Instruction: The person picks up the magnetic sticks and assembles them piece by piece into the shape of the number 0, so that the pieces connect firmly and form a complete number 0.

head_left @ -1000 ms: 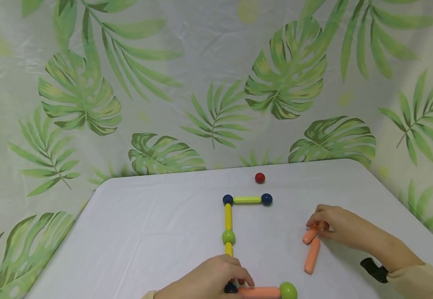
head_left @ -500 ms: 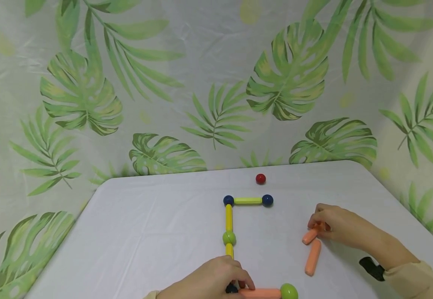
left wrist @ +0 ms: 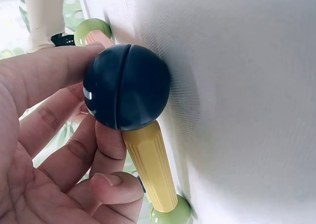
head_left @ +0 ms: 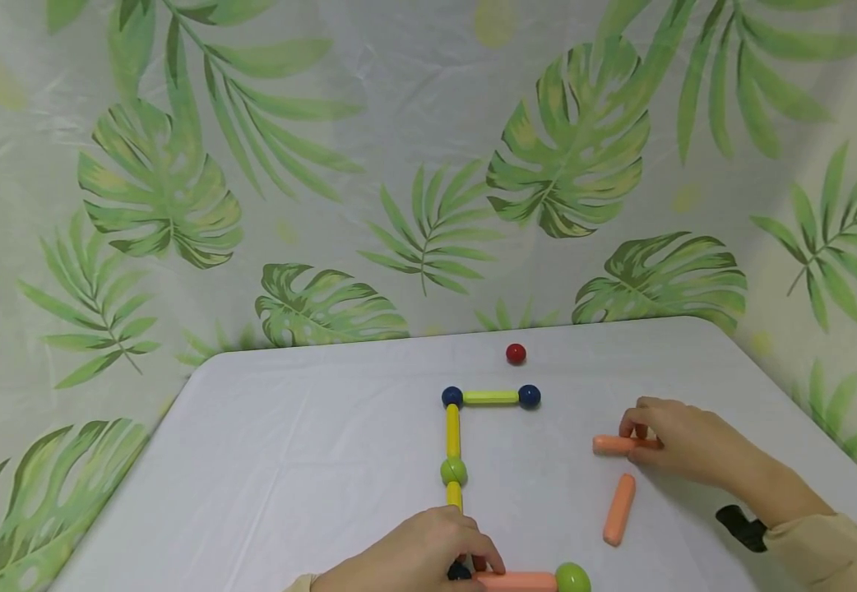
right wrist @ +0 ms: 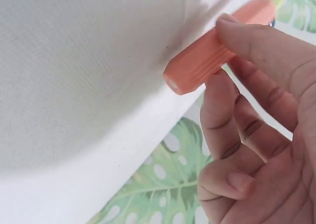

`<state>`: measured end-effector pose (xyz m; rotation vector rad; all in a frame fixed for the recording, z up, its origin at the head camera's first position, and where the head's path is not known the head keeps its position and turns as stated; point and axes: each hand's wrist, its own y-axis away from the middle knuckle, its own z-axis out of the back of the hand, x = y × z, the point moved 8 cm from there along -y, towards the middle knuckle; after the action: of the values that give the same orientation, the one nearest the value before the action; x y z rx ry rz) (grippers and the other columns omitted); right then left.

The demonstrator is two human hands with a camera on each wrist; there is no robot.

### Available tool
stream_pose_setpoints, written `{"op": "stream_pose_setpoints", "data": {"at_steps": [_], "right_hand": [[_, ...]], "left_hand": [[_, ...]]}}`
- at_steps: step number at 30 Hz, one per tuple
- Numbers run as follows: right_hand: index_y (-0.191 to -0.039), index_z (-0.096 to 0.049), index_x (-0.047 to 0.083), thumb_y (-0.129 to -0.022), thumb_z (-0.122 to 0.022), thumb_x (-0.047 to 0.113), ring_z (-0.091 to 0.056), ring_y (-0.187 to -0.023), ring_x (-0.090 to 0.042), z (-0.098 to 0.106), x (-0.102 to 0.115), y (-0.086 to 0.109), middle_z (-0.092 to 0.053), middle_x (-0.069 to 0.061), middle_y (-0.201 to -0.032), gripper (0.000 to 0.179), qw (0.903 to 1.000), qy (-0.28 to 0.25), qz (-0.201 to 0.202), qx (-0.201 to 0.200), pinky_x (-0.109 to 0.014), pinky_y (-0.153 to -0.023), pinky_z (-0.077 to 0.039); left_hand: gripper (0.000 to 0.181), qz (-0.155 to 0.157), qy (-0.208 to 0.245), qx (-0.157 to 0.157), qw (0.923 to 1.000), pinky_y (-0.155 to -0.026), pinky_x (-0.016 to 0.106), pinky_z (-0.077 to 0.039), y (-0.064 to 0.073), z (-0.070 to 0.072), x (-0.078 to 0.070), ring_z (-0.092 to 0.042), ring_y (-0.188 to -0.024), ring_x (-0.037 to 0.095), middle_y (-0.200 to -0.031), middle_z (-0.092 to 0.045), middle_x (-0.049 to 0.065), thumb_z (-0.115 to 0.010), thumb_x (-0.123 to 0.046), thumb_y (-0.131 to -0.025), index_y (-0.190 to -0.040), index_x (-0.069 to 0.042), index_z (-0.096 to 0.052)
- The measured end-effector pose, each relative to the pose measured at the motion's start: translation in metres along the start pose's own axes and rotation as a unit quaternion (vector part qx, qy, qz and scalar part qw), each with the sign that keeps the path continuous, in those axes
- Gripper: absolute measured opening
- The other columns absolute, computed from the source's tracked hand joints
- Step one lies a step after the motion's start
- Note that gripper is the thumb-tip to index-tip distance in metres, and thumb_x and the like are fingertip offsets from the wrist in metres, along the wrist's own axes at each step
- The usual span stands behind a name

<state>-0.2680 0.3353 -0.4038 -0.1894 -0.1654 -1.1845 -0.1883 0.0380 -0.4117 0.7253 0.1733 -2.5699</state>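
At the front of the table my left hand (head_left: 424, 547) grips the end of an orange magnetic rod (head_left: 532, 581) beside a dark blue ball (left wrist: 126, 86). A green ball (head_left: 572, 578) sits on that rod's other end. From the blue ball a yellow rod (left wrist: 152, 167) leads to a green ball (head_left: 454, 471), then another yellow rod (head_left: 454, 432). Over on the right, my right hand (head_left: 687, 436) pinches a second orange rod (right wrist: 197, 61) between thumb and fingers, lying crosswise. A third orange rod (head_left: 619, 510) lies loose just nearer to me.
The chain's far end has a dark blue ball (head_left: 451, 397), a lime rod (head_left: 491, 397) and another dark blue ball (head_left: 529, 396). Behind it sits a loose red ball (head_left: 516, 354). A leaf-patterned curtain (head_left: 428, 164) hangs past the white table's (head_left: 310, 460) far edge.
The orange rod in my right hand has turned from slanted to nearly crosswise, its free end swinging away from the loose rod. My left hand stays in place.
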Motion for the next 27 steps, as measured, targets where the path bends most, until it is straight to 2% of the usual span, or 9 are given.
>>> {"op": "stream_pose_setpoints", "data": {"at_steps": [4,7,11,14,18,23,27], "right_hand": [[-0.099,-0.072,0.025,-0.091,-0.086,0.023,-0.045,-0.064,0.002,0.006,-0.005,0.002,-0.061,0.016,-0.087,0.016,0.9989,-0.042,-0.021,-0.007,-0.022,-0.057,-0.041],[-0.101,-0.072,0.022,-0.092,-0.084,0.026,-0.046,-0.061,0.002,0.009,-0.003,0.003,-0.063,0.016,-0.086,0.015,0.9960,-0.086,-0.022,-0.009,-0.022,-0.055,-0.041],[-0.102,-0.073,0.016,-0.095,-0.083,0.026,-0.049,-0.060,0.002,0.010,0.005,0.004,-0.065,0.012,-0.086,0.016,0.9887,-0.149,-0.013,-0.008,-0.023,-0.054,-0.044],[-0.103,-0.072,0.011,-0.096,-0.081,0.025,-0.053,-0.059,-0.002,0.007,0.013,0.005,-0.067,0.007,-0.086,0.018,0.9770,-0.212,-0.024,0.008,-0.024,-0.054,-0.048],[-0.105,-0.072,0.006,-0.097,-0.078,0.022,-0.058,-0.057,-0.007,0.000,0.023,0.008,-0.068,0.001,-0.084,0.020,0.9554,-0.288,-0.051,0.042,-0.028,-0.054,-0.052],[-0.105,-0.071,0.002,-0.098,-0.077,0.023,-0.058,-0.057,-0.012,-0.011,0.035,0.011,-0.067,-0.003,-0.076,0.023,0.9336,-0.341,-0.080,0.076,-0.028,-0.054,-0.049],[-0.105,-0.073,0.002,-0.098,-0.077,0.025,-0.060,-0.056,-0.012,-0.021,0.046,0.013,-0.067,-0.002,-0.069,0.024,0.9182,-0.370,-0.099,0.099,-0.026,-0.054,-0.047]], "left_hand": [[0.013,0.019,0.013,0.005,0.9997,-0.078,0.009,-0.047,-0.001,0.001,0.001,-0.056,-0.086,-0.013,-0.092,-0.076,-0.018,-0.080,-0.022,-0.098,-0.112,-0.021,-0.082],[0.015,0.042,0.023,0.018,0.9987,-0.076,0.010,-0.048,-0.003,-0.001,0.001,-0.056,-0.085,-0.012,-0.090,-0.074,-0.020,-0.080,-0.021,-0.098,-0.113,-0.021,-0.082],[0.018,0.046,0.009,0.031,0.9984,-0.075,0.010,-0.047,-0.008,-0.003,-0.002,-0.054,-0.085,-0.013,-0.088,-0.074,-0.021,-0.082,-0.021,-0.097,-0.115,-0.022,-0.082],[0.018,0.029,-0.011,0.029,0.9991,-0.074,0.007,-0.046,-0.011,-0.005,-0.006,-0.054,-0.083,-0.013,-0.089,-0.075,-0.020,-0.083,-0.021,-0.096,-0.114,-0.022,-0.082],[0.017,0.029,0.000,0.027,0.9992,-0.070,0.005,-0.046,-0.011,-0.007,-0.008,-0.055,-0.076,-0.014,-0.092,-0.075,-0.019,-0.081,-0.021,-0.098,-0.116,-0.021,-0.082],[0.018,0.049,0.030,0.029,0.9979,-0.067,0.007,-0.049,-0.010,-0.008,-0.006,-0.056,-0.072,-0.014,-0.090,-0.076,-0.019,-0.079,-0.024,-0.100,-0.117,-0.021,-0.083],[0.020,0.051,0.034,0.030,0.9977,-0.068,0.007,-0.049,-0.011,-0.008,-0.006,-0.057,-0.072,-0.015,-0.092,-0.076,-0.019,-0.080,-0.020,-0.099,-0.118,-0.020,-0.083]]}}
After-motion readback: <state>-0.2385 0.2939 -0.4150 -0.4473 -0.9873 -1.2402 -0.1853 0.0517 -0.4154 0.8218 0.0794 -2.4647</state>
